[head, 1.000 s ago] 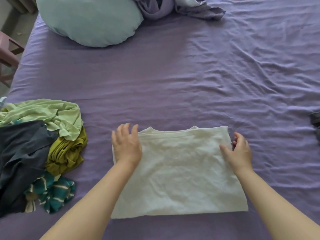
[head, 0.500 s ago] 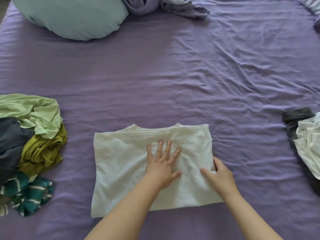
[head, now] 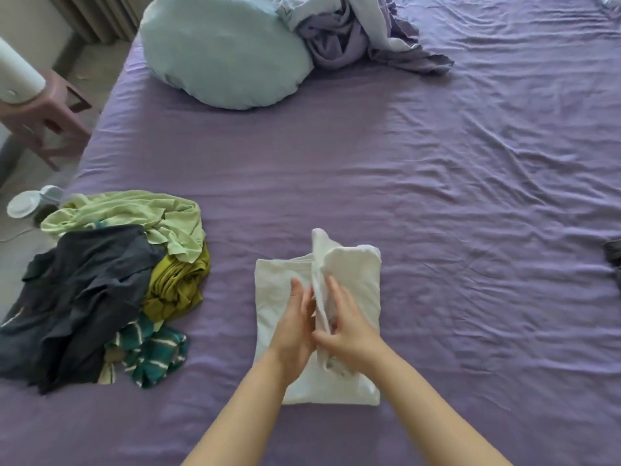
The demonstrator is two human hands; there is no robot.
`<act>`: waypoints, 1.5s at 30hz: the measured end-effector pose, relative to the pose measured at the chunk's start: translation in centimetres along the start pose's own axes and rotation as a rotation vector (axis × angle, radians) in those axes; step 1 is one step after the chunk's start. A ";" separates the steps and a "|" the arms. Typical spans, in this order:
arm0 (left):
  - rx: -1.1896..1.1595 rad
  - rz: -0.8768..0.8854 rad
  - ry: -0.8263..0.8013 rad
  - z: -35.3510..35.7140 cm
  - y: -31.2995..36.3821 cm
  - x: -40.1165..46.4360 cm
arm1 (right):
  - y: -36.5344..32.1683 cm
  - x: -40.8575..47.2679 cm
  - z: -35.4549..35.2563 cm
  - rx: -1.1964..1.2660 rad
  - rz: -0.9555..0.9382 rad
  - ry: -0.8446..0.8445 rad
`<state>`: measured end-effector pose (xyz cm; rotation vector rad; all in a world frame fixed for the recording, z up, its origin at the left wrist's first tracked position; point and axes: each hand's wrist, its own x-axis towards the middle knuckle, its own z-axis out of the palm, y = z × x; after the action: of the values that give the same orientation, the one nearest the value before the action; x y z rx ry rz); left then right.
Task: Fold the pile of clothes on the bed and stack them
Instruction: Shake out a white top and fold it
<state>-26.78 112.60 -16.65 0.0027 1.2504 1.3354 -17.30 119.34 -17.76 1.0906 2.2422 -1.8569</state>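
Half a second ago the white garment (head: 353, 290) lay flat and wide under a spread left palm; now its right half stands lifted along the middle, raised into an upright ridge partway through being turned over onto the left half. Nearest the camera, the right hand (head: 349, 334) grips that raised layer from the right side, thumb and fingers curled round the cloth, while the left hand (head: 295, 326) lies on the lower layer just beside it, fingers straight and close together, touching the fold line. Both hands, apart before, now sit almost against each other at the garment's middle. It rests on the purple sheet (head: 470, 203) at centre, near the bed's front edge. Left of it, well apart, lies the unfolded pile (head: 100, 284): dark grey, pale green, olive and teal-striped pieces. Farther off, near the head of the bed, sit a pale blue pillow (head: 221, 52) and a bunched lilac cover (head: 353, 35).
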 end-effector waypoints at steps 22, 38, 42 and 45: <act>0.655 -0.131 0.598 -7.3 -2.1 2.9 | 5.1 -0.4 3.5 0.107 0.458 0.544; 0.248 0.066 0.211 3.9 -3.1 -2.9 | 4.9 -10.7 -10.1 0.671 0.153 0.364; 0.308 0.109 0.152 11.4 -4.9 -2.5 | 7.1 -14.1 -16.9 0.706 0.107 0.394; 0.318 0.108 0.093 17.2 -6.8 -1.9 | 9.3 -17.3 -22.3 0.698 0.068 0.396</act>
<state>-10.16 119.73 -12.52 0.2366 1.5493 1.2263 9.40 130.72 -11.60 1.7220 1.6668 -2.6756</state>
